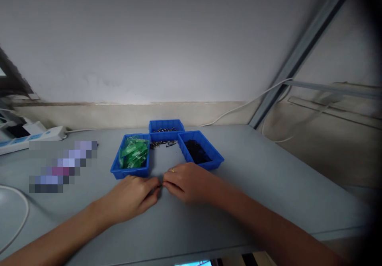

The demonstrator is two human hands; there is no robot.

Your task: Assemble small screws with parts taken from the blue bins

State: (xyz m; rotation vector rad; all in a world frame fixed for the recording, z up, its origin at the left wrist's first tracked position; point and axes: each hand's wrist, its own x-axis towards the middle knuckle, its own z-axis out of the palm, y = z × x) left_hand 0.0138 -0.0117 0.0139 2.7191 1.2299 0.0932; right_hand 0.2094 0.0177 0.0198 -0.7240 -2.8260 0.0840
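My left hand [135, 194] and my right hand [186, 182] meet fingertip to fingertip just above the table, in front of the blue bins. Both are closed in a pinch. A tiny dark bit shows between the fingertips, too small to name. Beyond my left hand stands a blue bin [129, 174] with green plastic pieces [135, 153] in clear wrap. Behind my right hand is a second blue bin [215, 159], which holds small black parts [196, 151]. Loose screws [170, 143] lie between the bins, before a third blue bin [167, 135] with small metal parts.
A white power strip [53, 133] lies at the left back, with a blurred-out object [65, 166] nearer me. A white cable [25, 206] loops at the left edge. On the right rises a grey metal frame post [273, 87]. The wall closes off the table's back.
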